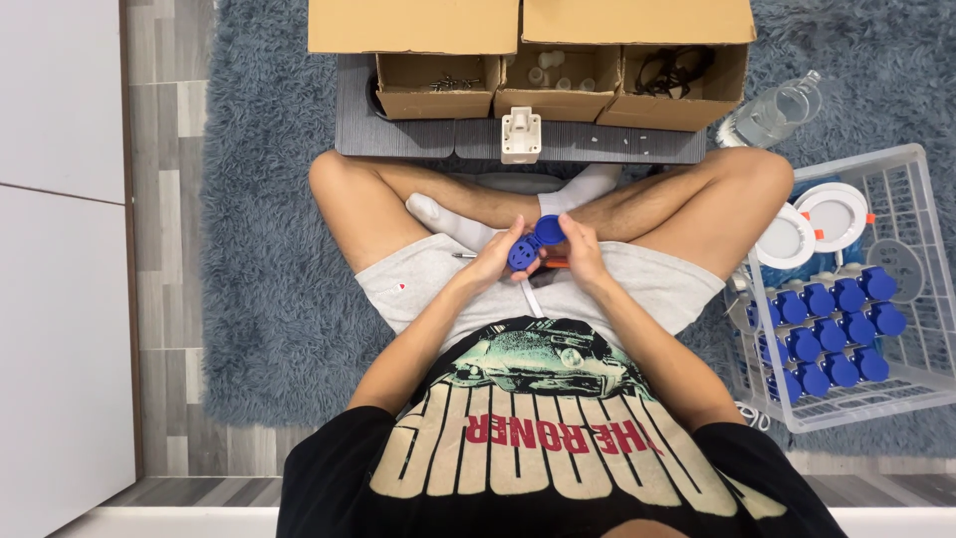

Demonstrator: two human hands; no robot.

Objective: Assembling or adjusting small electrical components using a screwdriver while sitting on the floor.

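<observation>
Both hands meet at lap level: left hand [491, 261] and right hand [583, 254] each keep a closed grip on one blue socket [528, 244], lid flipped open, w/ approx. a dozen finished-looking blue units racked in white basket [911, 169] at right, so work judged well underway.

Home room used as makeshift assembly spot. Evidence: shaggy grey-blue pile rug [269, 299] over grey wood-plank floor [164, 199]; person seated cross-legged on rug; open brown cardboard boxes [558, 90] of small parts on low grey slatted board [418, 139]; white wire basket [896, 379] of blue round plastic sockets [832, 334]; white cabinet panel [60, 249].
</observation>
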